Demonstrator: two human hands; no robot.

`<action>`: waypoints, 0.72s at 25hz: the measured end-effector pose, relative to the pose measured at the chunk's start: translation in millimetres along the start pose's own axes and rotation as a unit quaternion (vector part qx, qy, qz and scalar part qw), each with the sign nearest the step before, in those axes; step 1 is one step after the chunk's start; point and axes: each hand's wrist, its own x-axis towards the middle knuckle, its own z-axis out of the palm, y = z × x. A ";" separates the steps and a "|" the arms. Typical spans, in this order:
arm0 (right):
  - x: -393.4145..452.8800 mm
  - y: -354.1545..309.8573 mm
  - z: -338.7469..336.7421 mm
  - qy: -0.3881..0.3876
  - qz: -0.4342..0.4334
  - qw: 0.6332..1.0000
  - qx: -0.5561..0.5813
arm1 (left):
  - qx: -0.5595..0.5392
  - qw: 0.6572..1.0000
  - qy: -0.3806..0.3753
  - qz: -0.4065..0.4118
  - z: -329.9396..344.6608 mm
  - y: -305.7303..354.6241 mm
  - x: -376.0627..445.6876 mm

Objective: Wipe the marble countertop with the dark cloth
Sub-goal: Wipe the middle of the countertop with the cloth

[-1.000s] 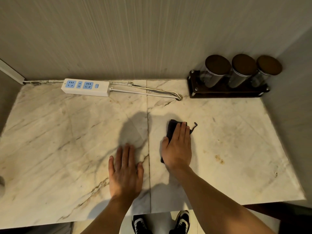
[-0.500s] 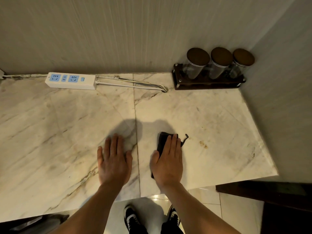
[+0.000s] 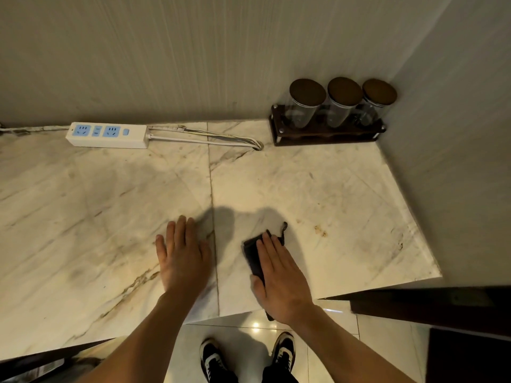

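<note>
The marble countertop (image 3: 318,189) is pale with brown veins and a seam down its middle. A small dark cloth (image 3: 253,255) lies flat near the front edge, right of the seam, its loop sticking out at the far corner. My right hand (image 3: 280,277) presses flat on the cloth and covers most of it; the wrist reaches past the counter's front edge. My left hand (image 3: 182,257) rests flat on the bare marble just left of the seam, fingers together, holding nothing. A brown stain (image 3: 320,231) sits to the right of the cloth.
A white power strip (image 3: 107,134) with its cable (image 3: 210,139) lies along the back wall. A dark wooden rack with three lidded glass jars (image 3: 329,125) stands in the back right corner. A wall closes the right side. My shoes (image 3: 246,355) show on the tiled floor below.
My right hand has slid the cloth toward the front edge and slightly right. The left hand stays flat by the seam. My view has shifted toward the right corner.
</note>
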 end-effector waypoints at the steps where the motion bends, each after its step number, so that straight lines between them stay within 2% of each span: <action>1: -0.7 9.5 -3.8 -0.012 -0.043 0.999 -0.008 | -0.004 1.000 0.004 0.007 2.6 7.6 -1.9; 4: 4.7 33.4 -15.8 -0.052 -0.141 0.988 -0.042 | -0.011 1.000 0.009 0.021 14.4 31.8 -4.0; 7: 12.7 45.4 -22.8 -0.082 -0.191 0.977 -0.039 | -0.012 1.000 0.006 0.003 22.5 44.0 -1.4; 18: 69.1 74.6 -33.7 -0.121 -0.260 0.957 -0.037 | 0.061 0.998 -0.019 -0.023 32.0 46.6 0.3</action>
